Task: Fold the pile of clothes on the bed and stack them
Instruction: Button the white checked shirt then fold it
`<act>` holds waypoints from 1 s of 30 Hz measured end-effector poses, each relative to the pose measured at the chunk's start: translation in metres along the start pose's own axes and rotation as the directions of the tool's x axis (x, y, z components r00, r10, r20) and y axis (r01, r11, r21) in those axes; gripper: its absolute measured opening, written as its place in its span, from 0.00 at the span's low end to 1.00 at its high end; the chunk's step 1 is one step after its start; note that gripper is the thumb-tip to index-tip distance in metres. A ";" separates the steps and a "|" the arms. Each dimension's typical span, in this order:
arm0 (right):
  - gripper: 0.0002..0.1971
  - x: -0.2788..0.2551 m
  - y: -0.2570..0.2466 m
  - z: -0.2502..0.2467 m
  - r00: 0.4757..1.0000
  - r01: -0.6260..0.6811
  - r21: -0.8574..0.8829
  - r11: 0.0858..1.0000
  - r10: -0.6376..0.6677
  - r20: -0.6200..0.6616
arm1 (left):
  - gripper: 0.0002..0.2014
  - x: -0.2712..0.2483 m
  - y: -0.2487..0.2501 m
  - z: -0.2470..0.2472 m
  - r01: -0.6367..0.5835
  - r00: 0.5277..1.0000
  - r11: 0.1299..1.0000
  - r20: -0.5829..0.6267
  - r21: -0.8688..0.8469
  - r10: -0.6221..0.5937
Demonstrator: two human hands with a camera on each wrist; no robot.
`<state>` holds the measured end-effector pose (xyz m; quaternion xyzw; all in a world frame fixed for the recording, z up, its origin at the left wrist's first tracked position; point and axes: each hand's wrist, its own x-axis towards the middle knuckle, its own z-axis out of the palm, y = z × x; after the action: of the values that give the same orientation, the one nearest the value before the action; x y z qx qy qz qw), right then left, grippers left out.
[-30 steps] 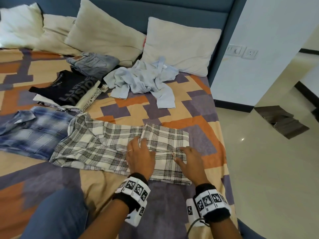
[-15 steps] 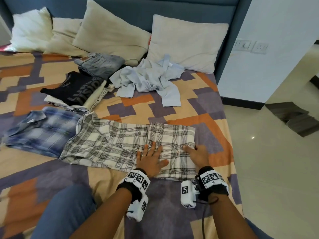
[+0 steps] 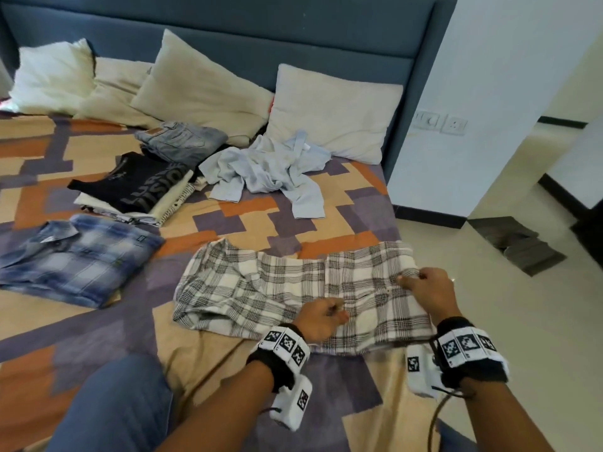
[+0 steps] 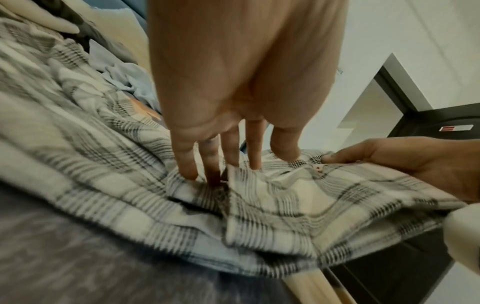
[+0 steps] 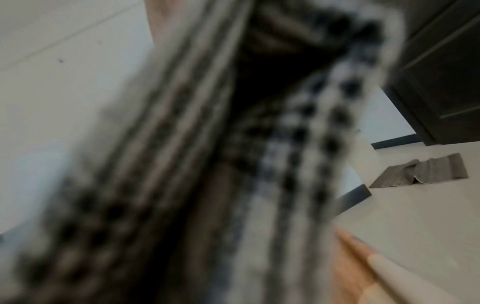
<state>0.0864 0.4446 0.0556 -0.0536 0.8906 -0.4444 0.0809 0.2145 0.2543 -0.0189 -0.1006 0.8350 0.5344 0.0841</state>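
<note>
Risk: the checked shirt (image 3: pixel 293 288) is thin, limp woven cotton, so lifting by two small pinches could let the tucked layers slide apart and undo the fold; it also lies near the bed (image 3: pixel 359 197) edge and may slip off. Left hand (image 3: pixel 321 318) pinches a fabric ridge at the near hem, right hand (image 3: pixel 430 288) has its fingers curled round the bunched right edge. Crumpled pale blue shirt (image 3: pixel 267 168) waits unfolded beside soft folded stacks (image 3: pixel 137 190).
</note>
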 end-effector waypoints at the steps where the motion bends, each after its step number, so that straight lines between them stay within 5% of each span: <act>1: 0.10 -0.002 -0.003 0.003 1.000 0.012 -0.029 0.999 -0.012 -0.012 | 0.21 0.001 -0.003 -0.003 0.000 0.998 1.000 -0.065 -0.014 -0.001; 5: 0.10 -0.001 -0.039 0.038 0.990 0.130 -0.112 0.985 -0.136 -0.046 | 0.10 -0.008 -0.007 -0.043 0.005 0.937 0.956 -0.332 -0.294 -0.107; 9: 0.15 -0.012 -0.106 0.102 0.932 0.362 -0.184 0.914 -0.351 0.091 | 0.28 -0.031 -0.003 -0.118 0.058 0.910 0.704 -0.252 -0.708 -0.328; 13: 0.19 -0.060 -0.163 0.163 0.762 0.457 0.137 0.879 -0.466 0.449 | 0.35 -0.046 -0.018 -0.184 0.097 0.903 0.568 -0.168 -0.818 -0.396; 15: 0.19 -0.076 -0.153 0.176 0.717 0.373 0.241 0.896 -0.443 0.539 | 0.31 -0.054 -0.033 -0.198 0.174 0.894 0.623 -0.143 -0.763 -0.424; 17: 0.15 -0.080 -0.127 0.185 0.728 0.332 0.216 0.918 -0.395 0.560 | 0.40 -0.057 -0.068 -0.204 0.382 0.844 0.767 -0.143 -0.515 -0.517; 19: 0.11 -0.079 -0.096 0.188 0.756 0.320 0.184 0.930 -0.367 0.541 | 0.39 -0.052 -0.098 -0.199 0.446 0.793 0.841 -0.301 -0.307 -0.530; 25: 0.05 -0.076 -0.056 0.178 0.879 0.234 0.206 0.950 -0.298 0.372 | 0.22 -0.046 -0.099 -0.202 0.093 0.780 0.940 -0.563 -0.327 -0.273; 28: 0.04 -0.076 -0.063 0.185 0.874 0.354 0.151 0.923 -0.384 0.297 | 0.24 -0.040 -0.110 -0.215 0.099 0.817 0.970 -0.539 -0.221 -0.206; 30: 0.04 -0.071 -0.064 0.196 0.860 0.418 0.121 0.900 -0.435 0.267 | 0.24 -0.037 -0.113 -0.220 0.134 0.795 0.966 -0.558 -0.221 -0.238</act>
<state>0.1957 0.2648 -0.0024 -0.3109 0.8216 -0.4648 0.1106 0.2725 0.0108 -0.0178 -0.3473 0.7579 0.5364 -0.1312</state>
